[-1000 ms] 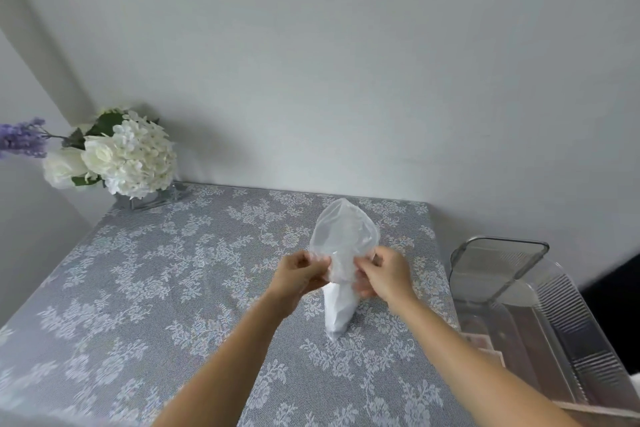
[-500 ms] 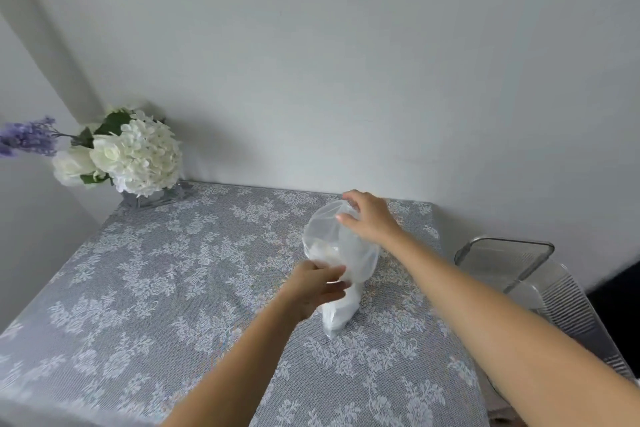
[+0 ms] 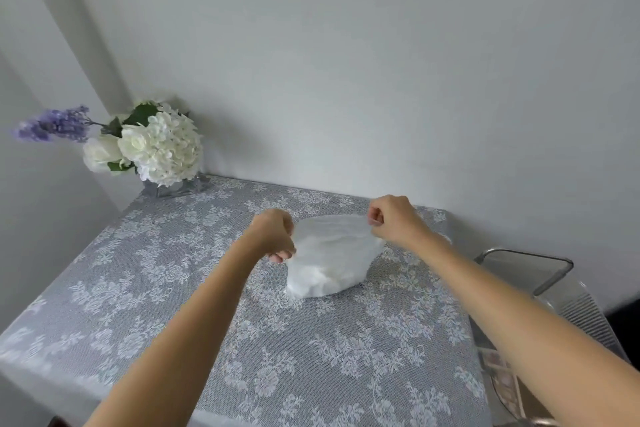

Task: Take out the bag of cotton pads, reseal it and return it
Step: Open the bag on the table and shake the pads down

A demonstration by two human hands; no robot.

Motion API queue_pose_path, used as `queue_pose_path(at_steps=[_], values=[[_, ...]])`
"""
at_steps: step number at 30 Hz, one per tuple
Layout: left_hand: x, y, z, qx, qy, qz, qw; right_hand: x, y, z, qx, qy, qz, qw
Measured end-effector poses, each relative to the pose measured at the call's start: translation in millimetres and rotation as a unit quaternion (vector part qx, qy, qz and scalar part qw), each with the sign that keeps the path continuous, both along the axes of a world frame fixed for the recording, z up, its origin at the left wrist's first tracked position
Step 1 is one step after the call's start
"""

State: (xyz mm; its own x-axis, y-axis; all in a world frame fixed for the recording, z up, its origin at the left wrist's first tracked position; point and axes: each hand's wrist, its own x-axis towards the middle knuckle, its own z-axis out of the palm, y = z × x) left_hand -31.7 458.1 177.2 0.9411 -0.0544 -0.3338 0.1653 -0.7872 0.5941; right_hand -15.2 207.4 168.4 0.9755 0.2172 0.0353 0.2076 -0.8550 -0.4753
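A clear plastic bag of white cotton pads (image 3: 330,256) stands on the table (image 3: 173,288) near its far right part. My left hand (image 3: 273,234) pinches the bag's top edge at its left end. At the right end of that edge my right hand (image 3: 393,218) pinches it too. The top edge is stretched wide and flat between the two hands. The pads fill the lower part of the bag.
A vase of white and purple flowers (image 3: 152,146) stands at the table's far left corner by the wall. To the right of the table is a clear plastic storage bin (image 3: 568,302) with its lid raised. The grey lace tablecloth covers the table.
The bag stood tall and narrow with both hands at its middle. My right hand went up to its top, and now both hands have pulled the top edge apart sideways.
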Motion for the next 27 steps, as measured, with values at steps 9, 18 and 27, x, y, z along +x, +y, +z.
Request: queue_pose_path(at_steps=[9, 18, 27], values=[[33, 15, 25, -0.031, 0.054, -0.033, 0.998, -10, -14, 19, 0.024, 0.011, 0.06, 0.998], [40, 13, -2, -0.392, 0.065, 0.164, 0.903, -30, -28, 0, 0.051, 0.049, 0.138, 0.988], [-58, -60, -113, -0.259, -0.093, 0.093, 0.957, -46, -28, -9, 0.063, 0.116, 0.083, 0.988]])
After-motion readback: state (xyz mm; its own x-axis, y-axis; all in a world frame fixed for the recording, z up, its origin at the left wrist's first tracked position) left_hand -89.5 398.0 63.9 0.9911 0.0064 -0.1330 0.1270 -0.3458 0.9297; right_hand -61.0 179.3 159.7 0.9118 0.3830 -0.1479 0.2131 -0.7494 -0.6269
